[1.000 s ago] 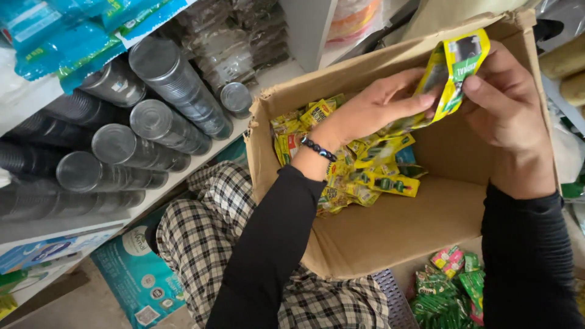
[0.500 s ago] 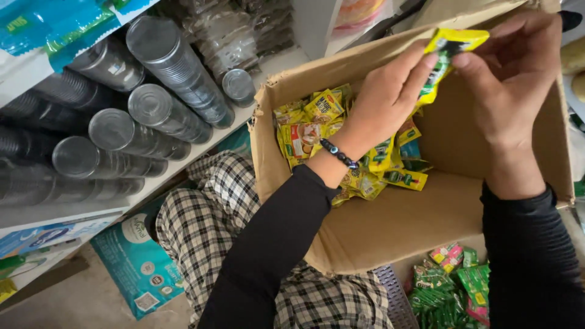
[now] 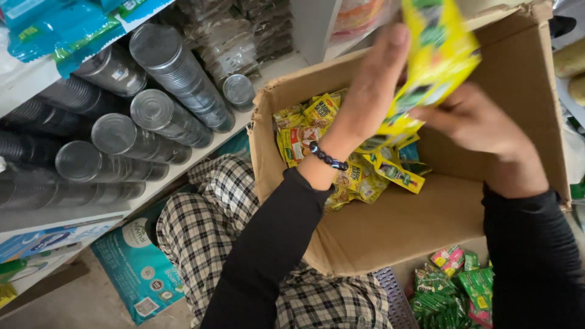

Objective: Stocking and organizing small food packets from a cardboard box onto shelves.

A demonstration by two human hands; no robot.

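Above cardboard box [image 3: 396,225]: left hand [image 3: 372,91] and right hand [image 3: 475,122] together, both clamped on yellow packet strip [image 3: 436,55]; more yellow packets [image 3: 317,131] inside box.

Yellow packet [image 3: 436,58], brown cardboard box [image 3: 420,225], black-and-white checked trousers [image 3: 207,225] — green sachets [image 3: 454,292], possibly pink-trimmed

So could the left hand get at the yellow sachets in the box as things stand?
Probably yes: the cardboard box is open-topped, and the sachets lie uncovered just below the left hand, though it grips a yellow packet now.
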